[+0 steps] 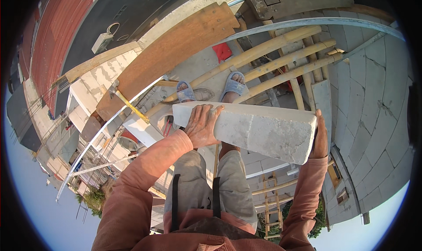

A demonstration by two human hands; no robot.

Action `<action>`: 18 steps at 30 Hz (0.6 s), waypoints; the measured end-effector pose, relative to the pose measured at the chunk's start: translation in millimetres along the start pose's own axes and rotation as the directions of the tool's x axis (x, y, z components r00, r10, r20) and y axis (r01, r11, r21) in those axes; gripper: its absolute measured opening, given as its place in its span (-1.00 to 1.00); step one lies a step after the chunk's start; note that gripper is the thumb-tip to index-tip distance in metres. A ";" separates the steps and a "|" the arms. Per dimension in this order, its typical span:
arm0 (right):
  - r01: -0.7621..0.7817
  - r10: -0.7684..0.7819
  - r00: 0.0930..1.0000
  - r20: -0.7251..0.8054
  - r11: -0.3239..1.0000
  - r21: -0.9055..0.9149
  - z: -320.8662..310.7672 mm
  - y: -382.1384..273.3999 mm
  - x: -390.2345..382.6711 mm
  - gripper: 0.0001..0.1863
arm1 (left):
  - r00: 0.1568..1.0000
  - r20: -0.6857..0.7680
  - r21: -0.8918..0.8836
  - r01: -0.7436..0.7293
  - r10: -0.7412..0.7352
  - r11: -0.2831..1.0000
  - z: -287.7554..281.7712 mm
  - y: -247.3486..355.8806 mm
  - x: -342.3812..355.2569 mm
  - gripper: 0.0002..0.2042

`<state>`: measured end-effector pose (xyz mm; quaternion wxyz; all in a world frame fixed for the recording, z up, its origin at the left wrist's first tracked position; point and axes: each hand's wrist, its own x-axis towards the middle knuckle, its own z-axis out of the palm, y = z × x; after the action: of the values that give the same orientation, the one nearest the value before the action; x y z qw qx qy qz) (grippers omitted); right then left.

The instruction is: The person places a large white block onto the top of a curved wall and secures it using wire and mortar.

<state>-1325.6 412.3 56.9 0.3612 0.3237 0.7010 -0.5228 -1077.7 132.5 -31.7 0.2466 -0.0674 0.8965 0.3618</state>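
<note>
"What have you got there?"

"A pale block (263,130), long and squared off, held between my two hands in front of my shins. Its right end sits lower in view than its left, and the face toward me is rough and blotchy on that side."

"How is each hand placed?"

"My left hand (201,126) lies over the block near its left end, fingers across the upper edge, thumb spread away from them. My right hand (321,137) is set against the right end, fingers nearly straight. I can't tell whether anything bears the block from underneath."

"And your feet?"

"Beyond the block, in blue-grey sandals (234,87). Bamboo poles (285,71) run off toward the upper right, and a red item (222,52) lies near them; I can't make out what it is."

"Anything to the left?"

"What looks like a hammer (132,106) with a yellow handle, by the edge of a brown board (176,44)."

"To the right?"

"A grey block wall (373,101), and lower down a ladder (272,207) shows between my trousers (189,176) and my right sleeve (303,198)."
</note>
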 end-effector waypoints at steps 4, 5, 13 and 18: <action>-0.053 0.014 0.984 0.178 0.974 0.219 17.4 -24.7 -3.6 -0.45 | 0.998 -0.051 0.071 0.040 -0.036 0.997 -86.2 39.5 -38.9 0.21; -0.045 -0.040 0.965 0.261 0.949 0.312 27.0 -26.7 -2.9 -0.44 | 0.993 -0.069 0.110 0.106 -0.099 0.988 -104.8 47.4 -47.7 0.19; -0.108 -0.227 0.857 0.463 0.800 0.591 156.4 -34.1 12.6 -0.05 | 0.980 -0.143 0.486 0.192 -0.139 0.852 -218.8 34.2 -61.3 0.19; -0.174 -0.265 0.812 0.519 0.740 0.650 210.6 -18.1 24.4 0.20 | 0.955 -0.249 0.473 0.267 -0.163 0.840 -245.1 -23.6 -33.0 0.18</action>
<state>-1318.1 206.2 4.8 0.4023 0.2373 0.3281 -0.8211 -1138.3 -53.8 121.0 0.2038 -0.1374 0.9662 0.0778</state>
